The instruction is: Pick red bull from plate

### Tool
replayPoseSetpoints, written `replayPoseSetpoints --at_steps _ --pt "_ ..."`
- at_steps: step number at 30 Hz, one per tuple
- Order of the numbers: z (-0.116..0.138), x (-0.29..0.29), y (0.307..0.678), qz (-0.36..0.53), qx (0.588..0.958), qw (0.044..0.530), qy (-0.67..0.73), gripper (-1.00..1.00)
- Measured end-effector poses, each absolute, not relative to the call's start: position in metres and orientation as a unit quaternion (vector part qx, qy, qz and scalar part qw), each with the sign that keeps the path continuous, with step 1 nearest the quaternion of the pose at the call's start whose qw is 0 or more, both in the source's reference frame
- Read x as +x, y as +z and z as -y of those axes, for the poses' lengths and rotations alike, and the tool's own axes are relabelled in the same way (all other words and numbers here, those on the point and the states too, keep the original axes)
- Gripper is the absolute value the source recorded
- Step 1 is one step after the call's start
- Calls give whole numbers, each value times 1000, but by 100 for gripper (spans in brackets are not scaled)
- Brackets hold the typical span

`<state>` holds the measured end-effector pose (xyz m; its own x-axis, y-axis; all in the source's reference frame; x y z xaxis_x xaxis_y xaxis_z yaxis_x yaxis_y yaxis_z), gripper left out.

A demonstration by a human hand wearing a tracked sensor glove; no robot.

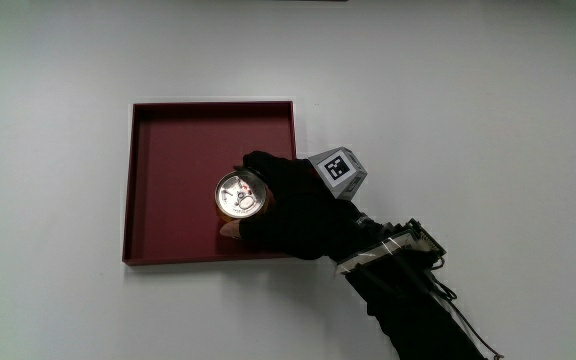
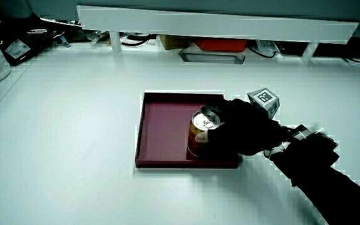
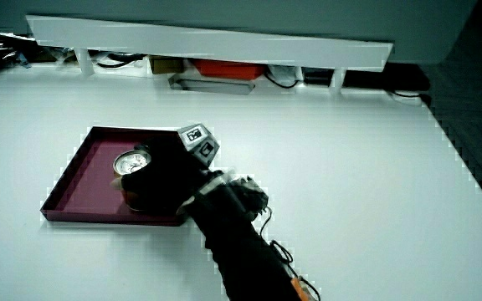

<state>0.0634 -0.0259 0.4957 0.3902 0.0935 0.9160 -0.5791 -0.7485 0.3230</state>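
Your gloved hand [image 1: 293, 215] wraps the upright Red Bull can [image 1: 240, 195] on the red plate [image 1: 168, 140]; slick, dentable metal, so grip mid-body.

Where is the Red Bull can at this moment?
The Red Bull can stands upright in the dark red square plate, near the plate's edge closest to the person, with the hand wrapped around its side.

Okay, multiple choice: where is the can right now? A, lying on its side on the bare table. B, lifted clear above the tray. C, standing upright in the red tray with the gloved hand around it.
C: the can stands upright inside the red tray, its round top facing up, with the hand wrapped around its side.
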Motion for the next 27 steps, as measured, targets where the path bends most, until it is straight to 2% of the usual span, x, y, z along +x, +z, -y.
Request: replayPoseSetpoints --at_steps 8,12,15,18,23,24,26,27 --pt "23 65 498 162 770 297 540 100" --pt "23 65 496 163 762 294 554 100" --pt "27 71 496 166 736 286 590 100" --pt "31 75 477 174 745 281 579 100" --pt "31 85 443 169 735 293 587 100" --pt "29 88 438 171 723 288 604 100" --pt "27 96 426 157 749 297 571 100" --pt "26 99 420 160 738 297 584 100"
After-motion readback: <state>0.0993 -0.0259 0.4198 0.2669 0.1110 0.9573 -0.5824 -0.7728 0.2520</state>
